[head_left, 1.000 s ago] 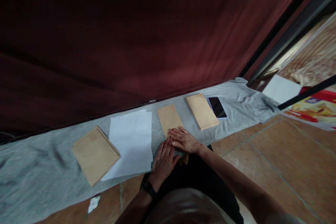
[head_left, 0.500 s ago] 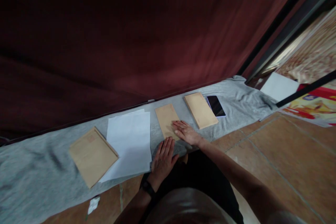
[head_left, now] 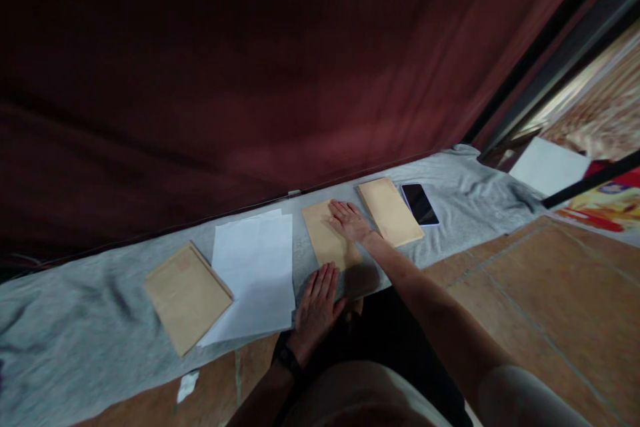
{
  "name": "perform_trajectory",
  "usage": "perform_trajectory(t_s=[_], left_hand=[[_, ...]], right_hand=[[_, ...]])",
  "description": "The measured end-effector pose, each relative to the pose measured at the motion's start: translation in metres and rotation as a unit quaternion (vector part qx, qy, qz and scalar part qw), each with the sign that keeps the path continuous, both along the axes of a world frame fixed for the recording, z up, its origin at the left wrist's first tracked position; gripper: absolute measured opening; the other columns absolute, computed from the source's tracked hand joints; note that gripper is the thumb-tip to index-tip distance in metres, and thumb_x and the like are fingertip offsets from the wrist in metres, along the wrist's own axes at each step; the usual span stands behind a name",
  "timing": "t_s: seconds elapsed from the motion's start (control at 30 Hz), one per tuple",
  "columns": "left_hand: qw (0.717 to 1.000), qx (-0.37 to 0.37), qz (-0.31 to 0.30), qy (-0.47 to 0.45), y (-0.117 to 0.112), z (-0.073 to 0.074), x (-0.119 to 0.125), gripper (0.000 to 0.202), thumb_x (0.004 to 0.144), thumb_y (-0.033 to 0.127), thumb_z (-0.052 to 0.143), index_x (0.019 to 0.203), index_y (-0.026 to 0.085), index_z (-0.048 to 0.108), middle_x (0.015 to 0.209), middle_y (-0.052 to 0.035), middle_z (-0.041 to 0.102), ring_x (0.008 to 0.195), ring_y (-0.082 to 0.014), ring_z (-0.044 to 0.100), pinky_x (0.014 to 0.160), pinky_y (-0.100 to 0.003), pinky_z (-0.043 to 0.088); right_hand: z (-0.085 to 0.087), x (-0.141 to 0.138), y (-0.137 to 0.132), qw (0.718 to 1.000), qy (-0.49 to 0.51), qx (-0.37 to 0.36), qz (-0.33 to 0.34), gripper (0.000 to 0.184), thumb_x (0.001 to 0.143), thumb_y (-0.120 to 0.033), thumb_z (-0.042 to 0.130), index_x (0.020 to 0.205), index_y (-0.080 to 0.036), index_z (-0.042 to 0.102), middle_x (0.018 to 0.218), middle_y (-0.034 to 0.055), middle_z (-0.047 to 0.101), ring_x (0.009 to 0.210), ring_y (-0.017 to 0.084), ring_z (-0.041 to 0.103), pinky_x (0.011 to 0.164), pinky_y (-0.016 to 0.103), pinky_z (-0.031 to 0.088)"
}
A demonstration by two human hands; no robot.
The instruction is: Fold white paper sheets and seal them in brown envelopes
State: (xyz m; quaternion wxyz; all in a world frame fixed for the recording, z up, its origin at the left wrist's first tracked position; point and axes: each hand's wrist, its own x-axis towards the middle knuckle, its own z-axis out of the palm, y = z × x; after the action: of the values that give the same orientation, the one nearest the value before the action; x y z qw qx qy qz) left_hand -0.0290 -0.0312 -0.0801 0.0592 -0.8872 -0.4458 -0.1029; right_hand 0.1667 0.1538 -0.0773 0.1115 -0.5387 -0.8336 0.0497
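In the head view a single brown envelope lies flat on a grey cloth in front of me. My right hand rests flat across its upper right part, fingers stretched out. At the envelope's near edge is my left hand, palm down with fingers extended, its fingertips at the paper and the rest over the cloth. To the right sits a stack of brown envelopes. White paper sheets lie to the left, partly covered by another stack of brown envelopes.
A phone lies beside the right stack. The grey cloth covers a long narrow surface against a dark red curtain. A crumpled white scrap is on the tiled floor. A dark metal frame stands at right.
My right hand has slid up the envelope, away from me, toward its far edge. My left hand stays by the near edge. The view has shifted slightly.
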Motion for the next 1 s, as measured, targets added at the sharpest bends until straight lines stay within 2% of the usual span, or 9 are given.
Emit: perform_trajectory(t_s=[0.1,0.2,0.43,0.67,0.8,1.0], left_hand=[[1.000,-0.005,0.008,-0.010,-0.001,0.002,0.001,0.060,0.100,0.043,0.045,0.151,0.012,0.039,0.157,-0.0105,0.041,0.148,-0.0235,0.034,0.123,-0.043,0.027],[1.000,-0.006,0.008,-0.012,-0.002,0.003,0.002,0.060,0.100,0.043,0.046,0.151,0.012,0.038,0.157,-0.0113,0.041,0.148,-0.0235,0.033,0.123,-0.043,0.027],[1.000,-0.005,-0.003,-0.023,-0.002,0.002,0.002,0.062,0.100,0.040,0.046,0.154,0.011,0.033,0.157,-0.0131,0.041,0.149,-0.0244,0.032,0.123,-0.045,0.028],[0.999,-0.023,-0.002,-0.027,-0.003,0.004,0.002,0.060,0.100,0.039,0.046,0.152,0.010,0.036,0.157,-0.0142,0.040,0.149,-0.0256,0.030,0.123,-0.046,0.027],[0.999,-0.033,0.008,-0.023,-0.004,0.005,0.006,0.061,0.099,0.038,0.046,0.152,0.009,0.036,0.158,-0.0149,0.038,0.150,-0.0271,0.028,0.123,-0.048,0.026],[0.998,-0.039,0.041,-0.039,-0.011,0.006,0.013,0.067,0.097,0.034,0.050,0.155,0.009,0.029,0.159,-0.0166,0.036,0.151,-0.0287,0.026,0.123,-0.050,0.028]], right_hand=[[-0.001,0.002,-0.010,1.000,0.008,0.003,0.001,0.053,0.105,-0.037,0.031,0.155,-0.017,0.034,0.160,0.0107,0.035,0.149,0.023,0.032,0.123,0.049,0.022],[-0.003,0.009,-0.030,0.999,0.029,-0.001,0.019,0.054,0.105,-0.039,0.032,0.155,-0.020,0.033,0.159,0.0092,0.037,0.148,0.023,0.034,0.123,0.048,0.023],[0.002,0.030,-0.103,0.993,0.068,-0.008,0.096,0.059,0.104,-0.040,0.041,0.158,-0.020,0.028,0.159,0.0099,0.037,0.148,0.023,0.034,0.123,0.048,0.025],[0.008,0.025,-0.167,0.990,0.079,0.003,0.116,0.062,0.103,-0.040,0.045,0.158,-0.021,0.024,0.159,0.0096,0.037,0.147,0.022,0.035,0.124,0.049,0.022],[0.008,0.017,-0.183,0.993,0.065,0.021,0.095,0.061,0.103,-0.040,0.047,0.157,-0.021,0.027,0.159,0.0085,0.037,0.147,0.025,0.034,0.124,0.051,0.020],[0.003,0.007,-0.190,0.997,0.067,0.034,0.035,0.056,0.103,-0.036,0.047,0.155,-0.023,0.034,0.158,0.0057,0.039,0.147,0.025,0.036,0.123,0.050,0.022]])
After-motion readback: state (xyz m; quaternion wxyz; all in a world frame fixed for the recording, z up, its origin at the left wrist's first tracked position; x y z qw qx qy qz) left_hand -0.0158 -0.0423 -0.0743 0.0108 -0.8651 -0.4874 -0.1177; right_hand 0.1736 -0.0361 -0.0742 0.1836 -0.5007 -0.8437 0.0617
